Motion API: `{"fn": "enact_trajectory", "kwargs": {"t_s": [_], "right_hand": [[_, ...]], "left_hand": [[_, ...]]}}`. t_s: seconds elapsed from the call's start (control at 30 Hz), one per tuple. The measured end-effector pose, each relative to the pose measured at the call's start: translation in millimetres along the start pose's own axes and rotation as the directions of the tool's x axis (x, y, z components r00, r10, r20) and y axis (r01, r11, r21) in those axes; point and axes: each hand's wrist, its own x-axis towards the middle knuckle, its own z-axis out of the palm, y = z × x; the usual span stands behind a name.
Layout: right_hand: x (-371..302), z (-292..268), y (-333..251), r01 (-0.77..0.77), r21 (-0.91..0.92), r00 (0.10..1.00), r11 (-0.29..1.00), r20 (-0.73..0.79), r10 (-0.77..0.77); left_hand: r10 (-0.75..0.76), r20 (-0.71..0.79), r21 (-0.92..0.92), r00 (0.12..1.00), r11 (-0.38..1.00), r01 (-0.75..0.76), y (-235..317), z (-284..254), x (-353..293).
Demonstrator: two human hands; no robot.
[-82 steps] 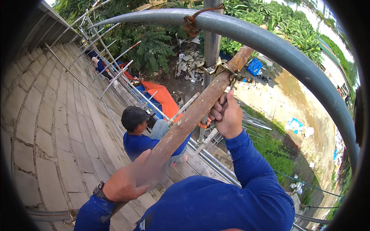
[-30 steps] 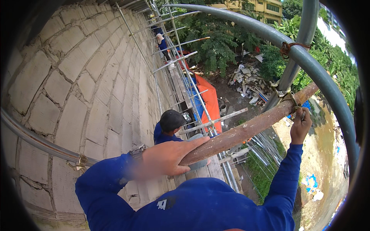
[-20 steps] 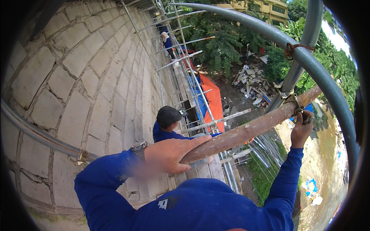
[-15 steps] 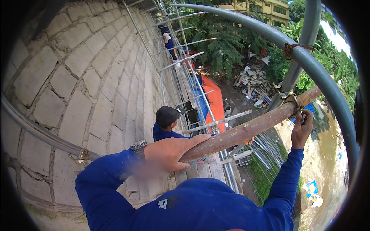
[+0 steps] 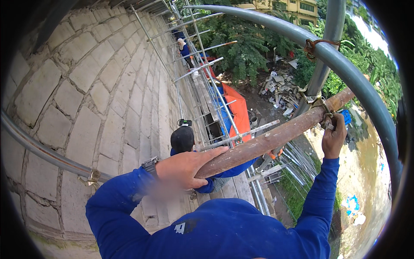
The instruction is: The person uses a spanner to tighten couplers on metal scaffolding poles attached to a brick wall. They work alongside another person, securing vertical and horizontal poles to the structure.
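A rusty brown scaffold pipe (image 5: 271,140) slants across in front of me, its near end on the left and its far end up to the right. My left hand (image 5: 183,167), with a watch on the wrist, is closed round the near end. Toward the far end, a metal scaffold clamp (image 5: 319,103) sits where the pipe meets a grey upright tube (image 5: 330,47). My right hand (image 5: 334,140) pinches the clamp's loose bolt part just below the pipe. Its fingertips partly hide that part.
A curved-looking grey tube (image 5: 362,82), tied with rusty wire (image 5: 310,48), passes in front on the right. The block wall (image 5: 86,116) rises at left. A co-worker in a dark cap (image 5: 182,139) is on the planks below; another person (image 5: 184,48) stands farther along the scaffold.
The co-worker below has turned the head away and leans under the pipe to the right. My right hand stays at the clamp, its fingers slightly shifted. The whole view has swung a little.
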Motion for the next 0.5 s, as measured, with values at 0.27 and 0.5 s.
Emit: {"fn": "enact_trajectory", "kwargs": {"t_s": [0.27, 0.5], "right_hand": [[-4, -3, 15, -0.019, -0.09, 0.997, 0.996, 0.07, 0.025], [-6, -9, 5, -0.093, 0.012, 0.994, 0.996, 0.055, 0.092]], "left_hand": [[0.093, -0.053, -0.007, 0.994, 0.996, -0.094, -1, 1, -2], [-0.112, 0.043, -0.018, 0.993, 0.993, 0.113, 18, -8, 2]]}}
